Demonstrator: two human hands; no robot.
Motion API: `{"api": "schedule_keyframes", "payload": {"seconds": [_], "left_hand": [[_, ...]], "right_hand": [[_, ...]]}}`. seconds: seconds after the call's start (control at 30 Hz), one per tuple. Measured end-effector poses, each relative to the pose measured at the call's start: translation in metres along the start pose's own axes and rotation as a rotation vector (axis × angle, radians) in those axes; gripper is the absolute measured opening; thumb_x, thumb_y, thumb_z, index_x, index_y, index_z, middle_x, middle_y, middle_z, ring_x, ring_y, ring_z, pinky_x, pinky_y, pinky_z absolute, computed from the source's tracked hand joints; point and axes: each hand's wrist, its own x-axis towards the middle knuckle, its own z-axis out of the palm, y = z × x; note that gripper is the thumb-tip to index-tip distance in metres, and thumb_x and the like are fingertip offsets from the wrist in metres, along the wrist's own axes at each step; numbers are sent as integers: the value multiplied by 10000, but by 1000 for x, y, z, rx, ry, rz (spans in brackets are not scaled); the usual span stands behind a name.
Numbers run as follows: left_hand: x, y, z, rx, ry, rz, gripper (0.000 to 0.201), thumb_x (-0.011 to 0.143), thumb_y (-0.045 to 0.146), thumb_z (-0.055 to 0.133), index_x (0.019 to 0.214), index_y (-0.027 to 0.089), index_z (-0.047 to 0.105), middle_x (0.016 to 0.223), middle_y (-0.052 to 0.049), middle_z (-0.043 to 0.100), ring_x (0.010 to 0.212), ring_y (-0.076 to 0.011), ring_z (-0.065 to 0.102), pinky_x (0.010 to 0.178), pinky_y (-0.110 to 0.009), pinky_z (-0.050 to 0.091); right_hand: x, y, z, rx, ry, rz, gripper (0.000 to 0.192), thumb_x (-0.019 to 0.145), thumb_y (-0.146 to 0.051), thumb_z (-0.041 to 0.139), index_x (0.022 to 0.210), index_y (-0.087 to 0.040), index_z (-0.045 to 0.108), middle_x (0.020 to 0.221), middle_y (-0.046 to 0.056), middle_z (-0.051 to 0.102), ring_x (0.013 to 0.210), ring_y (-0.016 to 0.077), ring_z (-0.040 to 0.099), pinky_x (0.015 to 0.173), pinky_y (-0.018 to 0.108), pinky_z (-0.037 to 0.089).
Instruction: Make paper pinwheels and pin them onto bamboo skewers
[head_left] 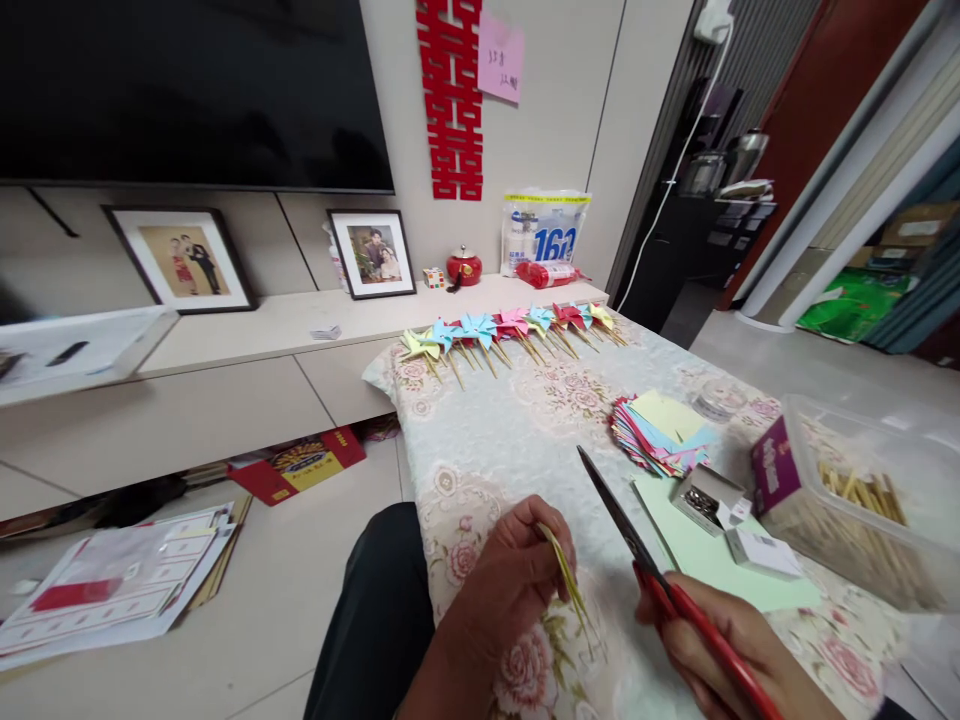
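Observation:
Pinched in my left hand [517, 570] is a folded piece of yellow paper [568, 575], seen nearly edge-on. My right hand [712, 640] grips red-handled scissors [660, 575], whose dark blades look closed and point away toward the far left. Beyond the blades lies a stack of coloured square papers [664, 435], yellow on top. Light green sheets [675, 535] sit right of the scissors, with an open small box of metal pins or tacks [709, 497] and a white small box [763, 553] on them. A row of paper pinwheels on sticks [480, 330] lines the table's far edge.
A clear plastic tub of wooden sticks [847, 510] stands at the right on the flowered tablecloth [517, 430]. Near the stack is a round clear container [720, 398]. A low cabinet [292, 340] with framed photos [373, 253] runs behind the table. Papers [127, 580] lie on the floor at left.

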Motion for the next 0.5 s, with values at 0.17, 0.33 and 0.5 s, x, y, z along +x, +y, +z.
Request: {"api": "schedule_keyframes", "payload": {"seconds": [0.17,0.33,0.5], "left_hand": [[-6,0,2,133,-146,-78,162,564,81,775,596,141,628,502,5,593,423,-75,487,444,-194,357],[-9,2,6,148,-160,-136,242,506,144,855,558,141,619,487,-1,603,402,-77,502,409,-190,334],[-10,4,8,139,-154,-162,276,476,134,872,554,146,608,509,8,605,408,-67,493,404,-195,319]], "right_hand": [[68,-37,2,-661,172,-149,149,850,-342,535,802,-204,561,771,52,631,691,206,551,639,306,366],[134,-66,26,-881,148,-263,113,814,-225,567,876,-155,629,920,126,677,818,249,615,684,307,382],[173,-83,60,-876,150,-374,162,846,-221,580,951,-131,664,992,148,670,903,265,625,754,320,415]]}}
